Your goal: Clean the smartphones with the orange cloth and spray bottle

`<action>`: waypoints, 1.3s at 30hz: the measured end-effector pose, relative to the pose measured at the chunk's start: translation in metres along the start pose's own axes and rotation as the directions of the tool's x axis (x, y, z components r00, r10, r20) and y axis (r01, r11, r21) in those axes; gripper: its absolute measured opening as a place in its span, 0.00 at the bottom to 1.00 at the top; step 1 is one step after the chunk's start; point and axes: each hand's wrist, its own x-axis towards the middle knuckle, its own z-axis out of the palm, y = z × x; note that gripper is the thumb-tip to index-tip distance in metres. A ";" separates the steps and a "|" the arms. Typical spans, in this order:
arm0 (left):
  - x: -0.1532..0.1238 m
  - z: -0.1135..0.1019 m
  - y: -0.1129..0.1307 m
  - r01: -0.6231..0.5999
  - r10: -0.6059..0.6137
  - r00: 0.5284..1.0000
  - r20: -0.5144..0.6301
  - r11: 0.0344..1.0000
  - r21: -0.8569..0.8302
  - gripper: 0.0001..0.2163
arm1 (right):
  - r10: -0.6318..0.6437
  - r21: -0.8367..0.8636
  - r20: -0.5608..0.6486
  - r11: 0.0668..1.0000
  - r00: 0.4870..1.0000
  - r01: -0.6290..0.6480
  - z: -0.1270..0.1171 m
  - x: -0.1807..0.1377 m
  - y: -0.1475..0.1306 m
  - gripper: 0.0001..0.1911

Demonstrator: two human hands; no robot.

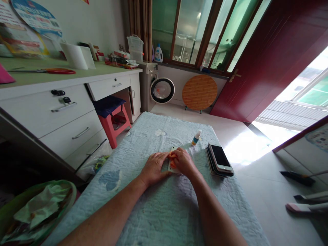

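A white phone [173, 150] lies on the pale blue quilted cloth [159, 205] that covers the table. My left hand [154, 167] rests flat on the phone's left side, fingers together and pressing it down. My right hand [183, 162] is closed on an orange cloth [172, 158] and presses it onto the phone. Most of the phone is hidden under both hands. A small white dropper bottle [196, 138] with a blue label stands just beyond my right hand. To the right lies a stack of phones [219, 160], screens up.
A white desk with drawers [64, 106] runs along the left, with a red stool [114, 121] under it. A green bin with rubbish [36, 208] sits at lower left. Washing machine [160, 89] and round wooden tabletop [199, 92] stand at the back wall. Slippers [304, 201] lie on the floor at right.
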 end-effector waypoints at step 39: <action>0.000 -0.007 0.004 0.056 -0.058 0.993 0.107 0.998 0.021 0.30 | 0.096 -0.054 -0.041 0.994 0.995 -0.098 -0.006 0.000 0.015 0.13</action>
